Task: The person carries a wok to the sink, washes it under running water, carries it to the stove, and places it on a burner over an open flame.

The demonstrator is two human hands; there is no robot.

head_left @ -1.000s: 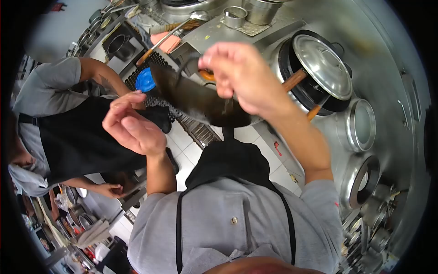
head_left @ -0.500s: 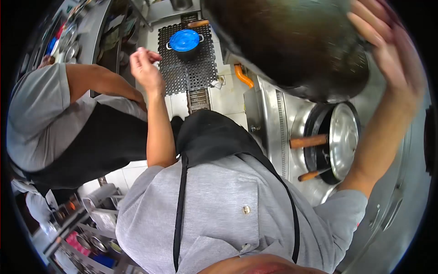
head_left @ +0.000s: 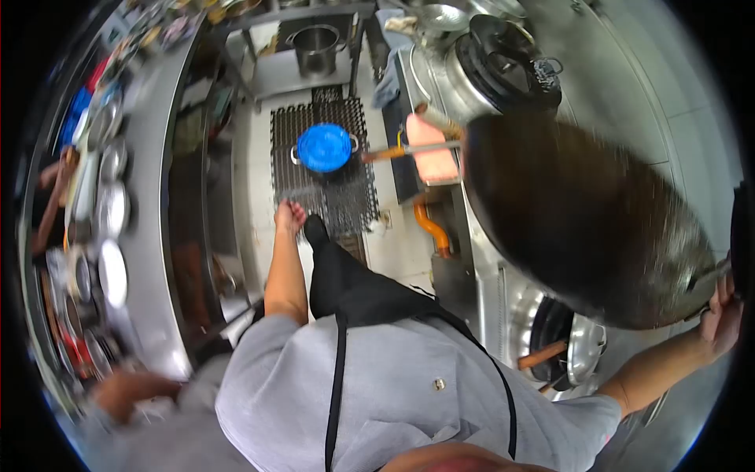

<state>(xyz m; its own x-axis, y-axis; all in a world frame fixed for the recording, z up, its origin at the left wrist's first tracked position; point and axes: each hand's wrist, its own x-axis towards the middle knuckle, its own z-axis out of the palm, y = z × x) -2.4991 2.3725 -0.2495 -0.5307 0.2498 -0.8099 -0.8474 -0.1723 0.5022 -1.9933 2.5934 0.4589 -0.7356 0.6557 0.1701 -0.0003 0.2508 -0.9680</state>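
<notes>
A large dark wok (head_left: 586,220) hangs tilted at the right, its edges blurred by motion. My right hand (head_left: 721,315) is closed on its handle at the far right edge. Away from it, my left hand (head_left: 291,215) hangs over the perforated black mat (head_left: 295,126), fingers curled in with nothing visible in them. Just beyond that hand, a pot with a blue cover (head_left: 324,148) stands on the mat.
A steel counter (head_left: 149,197) with bowls runs along the left. Co-workers show at the lower left (head_left: 134,393) and far left (head_left: 51,197). A metal pot (head_left: 316,51) stands on a low shelf ahead. Lidded pans (head_left: 586,346) sit on the right-hand stove.
My right hand has taken the wok, raised it and carried it to the right. My left hand has curled and moved lower, away from my body. The view has turned, and the nearby co-worker now shows lower left.
</notes>
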